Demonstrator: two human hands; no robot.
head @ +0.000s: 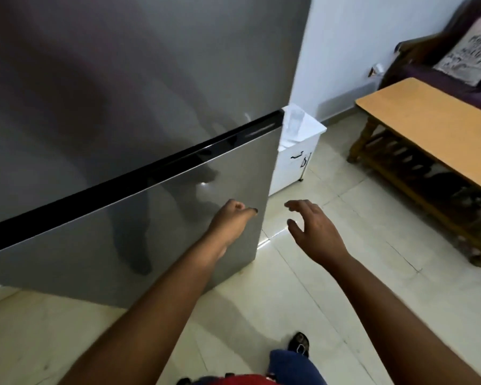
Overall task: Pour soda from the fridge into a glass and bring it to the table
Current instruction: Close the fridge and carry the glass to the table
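A tall grey fridge (122, 93) fills the left and centre of the head view, both doors closed, a black strip (139, 173) between the upper and lower door. My left hand (231, 220) is stretched out at the right edge of the lower door (109, 240), fingers loosely curled, holding nothing. My right hand (311, 226) hovers over the floor just right of the fridge, fingers spread and empty. A clear glass (293, 122) stands on a white cabinet (292, 162) beside the fridge. No soda is visible.
A low wooden table (428, 126) with a slatted lower shelf stands at the right. Behind it is a dark sofa with a printed cushion (475, 51). The floor is pale tile (345, 287). My knee and foot (299, 343) show at the bottom.
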